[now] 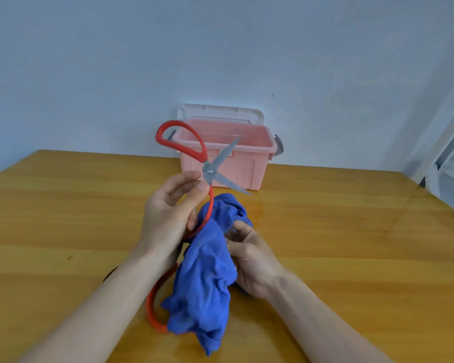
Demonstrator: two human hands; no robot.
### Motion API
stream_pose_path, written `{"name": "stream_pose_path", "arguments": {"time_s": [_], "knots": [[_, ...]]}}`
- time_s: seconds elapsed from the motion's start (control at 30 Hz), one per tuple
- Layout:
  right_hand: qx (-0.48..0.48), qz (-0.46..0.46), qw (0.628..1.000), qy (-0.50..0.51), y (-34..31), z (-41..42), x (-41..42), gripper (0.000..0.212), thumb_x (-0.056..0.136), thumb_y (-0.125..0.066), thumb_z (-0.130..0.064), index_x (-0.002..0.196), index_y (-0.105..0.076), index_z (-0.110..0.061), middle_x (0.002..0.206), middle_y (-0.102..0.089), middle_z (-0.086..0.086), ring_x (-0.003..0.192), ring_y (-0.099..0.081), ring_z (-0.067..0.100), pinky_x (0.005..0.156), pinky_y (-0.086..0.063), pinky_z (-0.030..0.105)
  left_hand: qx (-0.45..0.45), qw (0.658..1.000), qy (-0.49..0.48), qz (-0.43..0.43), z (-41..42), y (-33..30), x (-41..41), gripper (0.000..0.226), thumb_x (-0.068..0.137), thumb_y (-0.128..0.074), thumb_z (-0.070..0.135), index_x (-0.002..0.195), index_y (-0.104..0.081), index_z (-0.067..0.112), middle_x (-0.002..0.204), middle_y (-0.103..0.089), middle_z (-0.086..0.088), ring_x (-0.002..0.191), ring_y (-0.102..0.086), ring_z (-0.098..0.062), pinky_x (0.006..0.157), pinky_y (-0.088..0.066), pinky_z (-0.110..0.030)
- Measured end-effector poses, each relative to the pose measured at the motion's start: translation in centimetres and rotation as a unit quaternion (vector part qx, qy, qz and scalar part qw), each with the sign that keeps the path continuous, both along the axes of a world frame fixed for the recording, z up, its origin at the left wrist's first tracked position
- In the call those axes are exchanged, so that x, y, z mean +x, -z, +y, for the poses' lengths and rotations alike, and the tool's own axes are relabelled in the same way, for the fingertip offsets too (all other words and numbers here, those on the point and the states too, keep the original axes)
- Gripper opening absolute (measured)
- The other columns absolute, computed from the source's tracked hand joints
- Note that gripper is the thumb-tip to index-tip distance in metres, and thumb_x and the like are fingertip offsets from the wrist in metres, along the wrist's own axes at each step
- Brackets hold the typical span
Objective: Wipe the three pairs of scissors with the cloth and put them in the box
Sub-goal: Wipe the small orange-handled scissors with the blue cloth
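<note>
My left hand point(168, 213) holds a pair of red-handled scissors point(210, 171) up above the table by the lower handle loop, blades spread apart and pointing right. My right hand point(249, 255) grips a crumpled blue cloth point(207, 273) just below the scissors; the cloth hangs down onto the table. A second red handle loop point(152, 305) lies on the table, partly hidden under the cloth and my left forearm. Something dark point(108, 276) peeks out beside my left forearm; I cannot tell what it is. A pink plastic box point(247, 166) stands behind the scissors.
The box stands at the far edge of the wooden table point(351, 231) against a pale blue wall, its white lid point(220, 112) tipped back. A white frame point(446, 158) stands off the table's right side.
</note>
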State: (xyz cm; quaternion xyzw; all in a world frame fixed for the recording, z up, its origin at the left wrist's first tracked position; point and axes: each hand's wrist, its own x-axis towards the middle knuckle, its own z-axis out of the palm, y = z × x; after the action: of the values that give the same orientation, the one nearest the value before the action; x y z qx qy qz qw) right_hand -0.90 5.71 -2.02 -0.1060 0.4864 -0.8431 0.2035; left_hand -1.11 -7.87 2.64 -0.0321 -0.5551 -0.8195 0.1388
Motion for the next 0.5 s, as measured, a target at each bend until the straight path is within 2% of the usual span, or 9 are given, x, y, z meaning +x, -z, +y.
{"name": "stream_pose_path", "arguments": {"time_s": [0.07,0.13,0.23,0.3,0.37,0.5], "knots": [[0.001,0.0,1.0,0.027,-0.5,0.1,0.1,0.027,0.074,-0.077,-0.001,0.095,-0.062,-0.006,0.071,-0.063,0.005,0.044,-0.053,0.01,0.037,-0.036,0.018,-0.009,1.0,-0.008,-0.008,-0.2,0.1,-0.2,0.021,0.068,-0.073,0.025,0.089,-0.07,0.024,0.078,-0.068,0.01,0.038,-0.036,-0.004,0.038,-0.032,-0.015],[-0.01,0.01,0.998,0.056,-1.0,0.3,0.1,0.03,0.065,-0.083,-0.011,0.088,-0.064,-0.008,0.062,-0.054,0.004,0.037,-0.045,0.007,0.033,-0.032,0.016,-0.041,0.999,-0.009,-0.017,-0.2,0.5,-0.2,0.022,0.066,-0.074,0.026,0.088,-0.071,0.025,0.079,-0.069,0.009,0.037,-0.038,-0.004,0.038,-0.033,-0.016],[-0.004,0.024,0.995,0.101,-1.2,0.2,0.1,0.016,0.067,-0.076,-0.021,0.081,-0.072,-0.014,0.058,-0.05,0.005,0.038,-0.042,0.008,0.035,-0.034,0.018,-0.113,0.993,0.01,-0.017,0.1,1.0,0.1,0.013,0.073,-0.076,0.025,0.084,-0.073,0.033,0.089,-0.073,0.007,0.035,-0.036,-0.01,0.038,-0.034,-0.019],[0.027,0.034,0.989,0.139,-1.1,0.3,0.0,0.007,0.073,-0.08,-0.022,0.077,-0.075,-0.019,0.055,-0.05,0.004,0.04,-0.042,0.01,0.038,-0.036,0.019,-0.148,0.989,0.017,-0.014,0.3,1.1,0.4,0.013,0.073,-0.075,0.029,0.086,-0.073,0.032,0.093,-0.074,0.006,0.035,-0.039,-0.011,0.039,-0.036,-0.02],[0.052,0.046,0.981,0.181,-1.1,0.5,-0.2,0.012,0.074,-0.083,-0.03,0.077,-0.076,-0.02,0.055,-0.051,0.004,0.043,-0.042,0.011,0.042,-0.037,0.022,-0.161,0.987,0.016,-0.018,0.5,1.0,0.6,0.019,0.072,-0.075,0.028,0.091,-0.071,0.023,0.091,-0.074,0.006,0.035,-0.042,-0.011,0.039,-0.036,-0.019],[0.051,0.045,0.967,0.245,-1.3,0.5,-0.2,0.033,0.066,-0.077,-0.041,0.085,-0.077,-0.014,0.066,-0.052,0.011,0.052,-0.044,0.017,0.052,-0.038,0.03,-0.203,0.979,0.012,-0.015,0.6,0.9,0.6,0.012,0.081,-0.075,0.018,0.091,-0.071,0.021,0.088,-0.075,0.009,0.035,-0.044,-0.011,0.039,-0.036,-0.018]]}}
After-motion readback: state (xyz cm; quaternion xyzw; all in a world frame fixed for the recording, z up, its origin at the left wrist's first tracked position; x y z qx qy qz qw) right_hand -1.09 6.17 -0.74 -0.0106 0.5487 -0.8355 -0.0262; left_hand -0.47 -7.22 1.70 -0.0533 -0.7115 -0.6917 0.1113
